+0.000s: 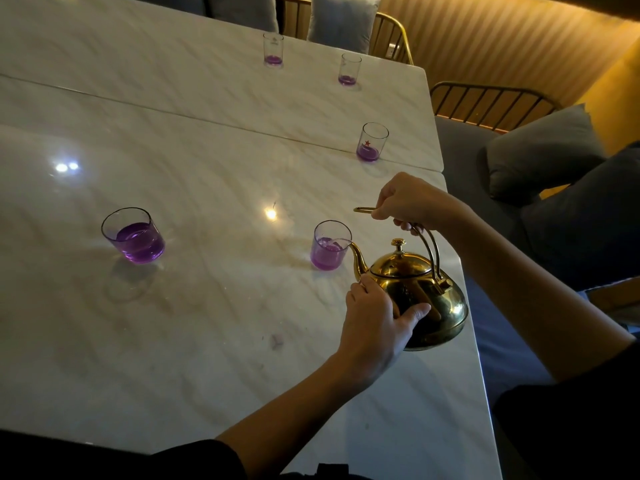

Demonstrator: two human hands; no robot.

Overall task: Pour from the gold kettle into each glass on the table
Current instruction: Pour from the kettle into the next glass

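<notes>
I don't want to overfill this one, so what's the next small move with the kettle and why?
Probably tip the gold kettle back upright. Its spout sits at the rim of the nearest glass, already about half full of purple liquid, like the glass on the left. The right hand holds the handle; the left hand steadies the body.
</notes>
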